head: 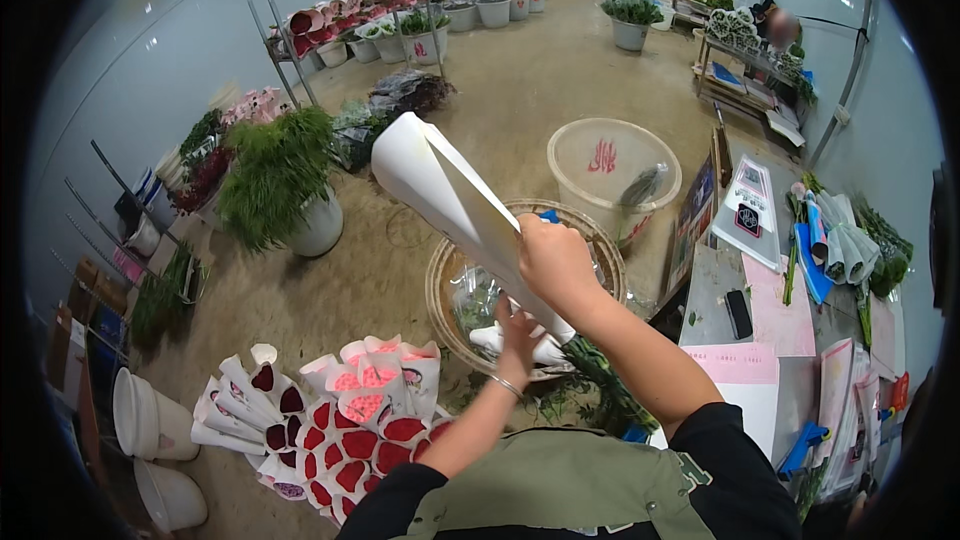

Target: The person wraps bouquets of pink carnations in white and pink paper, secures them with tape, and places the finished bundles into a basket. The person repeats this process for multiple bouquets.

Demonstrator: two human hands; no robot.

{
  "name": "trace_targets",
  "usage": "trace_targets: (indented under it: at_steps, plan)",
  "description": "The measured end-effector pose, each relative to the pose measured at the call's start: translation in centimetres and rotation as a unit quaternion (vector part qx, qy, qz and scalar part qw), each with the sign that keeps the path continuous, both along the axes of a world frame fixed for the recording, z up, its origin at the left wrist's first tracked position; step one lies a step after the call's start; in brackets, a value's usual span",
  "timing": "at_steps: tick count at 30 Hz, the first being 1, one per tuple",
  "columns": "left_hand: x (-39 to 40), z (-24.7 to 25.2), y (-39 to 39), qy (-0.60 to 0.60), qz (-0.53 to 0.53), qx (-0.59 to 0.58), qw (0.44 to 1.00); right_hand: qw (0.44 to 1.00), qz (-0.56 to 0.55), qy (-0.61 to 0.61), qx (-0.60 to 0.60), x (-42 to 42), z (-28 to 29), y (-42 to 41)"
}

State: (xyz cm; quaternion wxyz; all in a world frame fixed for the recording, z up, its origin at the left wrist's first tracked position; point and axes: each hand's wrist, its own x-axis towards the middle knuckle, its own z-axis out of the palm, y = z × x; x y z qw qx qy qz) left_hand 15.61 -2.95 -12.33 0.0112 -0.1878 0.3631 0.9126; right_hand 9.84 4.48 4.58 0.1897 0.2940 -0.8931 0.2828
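Note:
A white paper flower wrap (450, 191) slants across the middle, its wide end up and to the left. My right hand (555, 262) is closed around the edge of the paper, lower on the roll. My left hand (516, 345), with a bracelet at the wrist, is at the lower side of the wrap, its fingers blurred; whether it grips the paper is unclear. Green stems (611, 382) stick out near the narrow end, beside my right forearm. Any blooms inside the wrap are hidden. Beneath my hands stands a round tub (439, 292) holding clear film and crumpled white paper.
Wrapped red roses (360, 442) and pink flowers (367, 382) stand at front left. A large bucket (615, 139) is beyond the tub. On the right, a table (701, 300) bears a phone (739, 313), paper sheets and wrapped stems. A bucket of feathery greenery (315, 225) stands left; a person (780, 26) is far right.

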Motion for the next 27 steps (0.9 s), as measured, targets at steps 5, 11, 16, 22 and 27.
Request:
trace_targets:
  at_steps: [5,11,16,22,27]
  plan:
    - [-2.4,-5.4,4.2,0.185,0.041,-0.156,0.969,0.998,0.012,-0.007,0.069,1.3,-0.5,-2.3]
    - [-0.5,-1.8,-0.5,0.145,0.090,-0.046,0.984,1.000,-0.008,-0.007,0.021,-0.5,1.1,0.7]
    - [-1.5,0.4,-4.4,0.175,0.026,-0.059,0.982,0.998,-0.007,-0.058,-0.038,-2.9,3.5,3.6]
    - [-2.4,0.4,-7.3,0.190,-0.003,-0.105,0.976,0.994,-0.006,-0.096,-0.050,-3.7,4.8,4.3]
    - [-1.5,0.7,-10.4,0.197,-0.090,-0.111,0.970,0.994,0.013,-0.108,-0.013,-5.1,3.5,5.7]
